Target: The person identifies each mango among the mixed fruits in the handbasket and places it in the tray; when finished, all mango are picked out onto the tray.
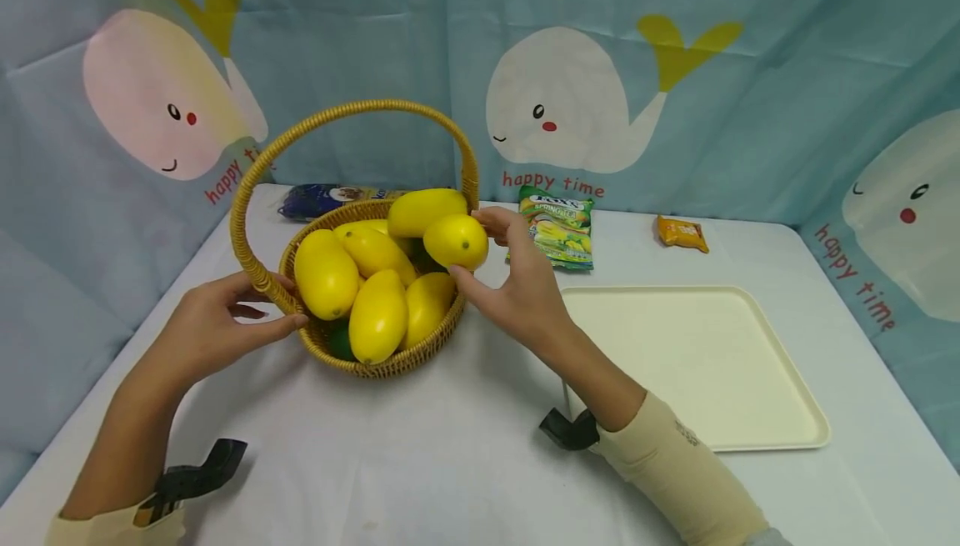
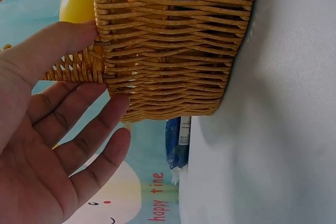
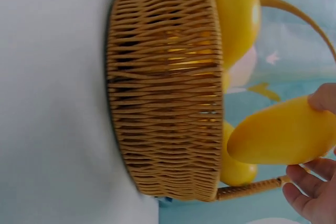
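A wicker basket (image 1: pixel 408 363) with a tall arched handle (image 1: pixel 352 108) stands at the left of the table, heaped with several yellow mangoes (image 1: pixel 378 317). Something dark green (image 1: pixel 342 341) shows low among them. My left hand (image 1: pixel 206 329) holds the basket's left side where the handle meets the rim, its thumb (image 2: pixel 65 38) at the near side and fingers behind. Over the right rim, my right hand (image 1: pixel 517 292) grips one mango (image 3: pixel 283 132) between thumb and fingers. In the right wrist view this mango sits just beyond the basket rim, tilted.
To the right lies a cream tray (image 1: pixel 690 363), partly behind my right forearm. A green candy bag (image 1: pixel 557 229) and a small orange packet (image 1: pixel 681 233) lie toward the back. Behind the basket is a dark blue package (image 1: pixel 315 201). A whale-print curtain (image 1: pixel 420 54) hangs behind the table.
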Demonstrator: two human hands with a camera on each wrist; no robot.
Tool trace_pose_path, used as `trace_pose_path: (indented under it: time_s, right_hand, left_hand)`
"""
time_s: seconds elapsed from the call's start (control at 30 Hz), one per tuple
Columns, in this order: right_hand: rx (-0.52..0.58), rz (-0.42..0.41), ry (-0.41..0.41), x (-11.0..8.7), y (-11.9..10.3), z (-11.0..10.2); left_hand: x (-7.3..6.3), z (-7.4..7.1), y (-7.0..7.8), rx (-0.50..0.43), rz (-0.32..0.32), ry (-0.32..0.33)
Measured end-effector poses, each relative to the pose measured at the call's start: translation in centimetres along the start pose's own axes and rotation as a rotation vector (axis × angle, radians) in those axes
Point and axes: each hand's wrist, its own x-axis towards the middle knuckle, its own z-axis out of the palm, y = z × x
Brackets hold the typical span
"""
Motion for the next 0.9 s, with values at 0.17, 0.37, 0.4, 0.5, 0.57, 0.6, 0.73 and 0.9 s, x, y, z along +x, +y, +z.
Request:
trace_pose_path:
  time_s: [0.17, 0.37, 0.4, 0.5, 0.57, 0.6, 0.73, 0.9]
  right_hand:
    - [0.072, 0.007, 0.037, 0.0, -0.4, -0.9]
    - [0.115, -0.019, 0.078, 0.0, -0.4, -2.2]
    - [0.114, -0.026, 0.086, 0.0, -0.4, -2.4]
    - [0.109, -0.048, 0.108, 0.0, -0.4, -3.1]
    - [0.106, -0.051, 0.121, 0.0, -0.4, -3.5]
    - [0.106, -0.051, 0.127, 0.0, -0.4, -3.7]
    - [0.102, -0.037, 0.151, 0.0, -0.2, -4.5]
    - [0.118, 0.002, 0.174, -0.1, 0.3, -5.7]
  left_hand:
    - [0.1, 0.0, -0.1, 0.003, 0.012, 0.008]
    - [0.1, 0.0, -0.2, -0.008, 0.015, 0.012]
    - [0.0, 0.1, -0.2, -0.009, 0.013, 0.011]
    - [0.0, 0.0, -0.2, -0.008, -0.003, 0.000]
    - [0.1, 0.0, -0.1, -0.007, -0.017, -0.011]
    - [0.1, 0.0, -0.1, -0.006, -0.024, -0.016]
    - [0.2, -0.1, 0.0, 0.001, -0.040, -0.029]
    - [0.2, -0.1, 0.1, -0.001, -0.037, -0.027]
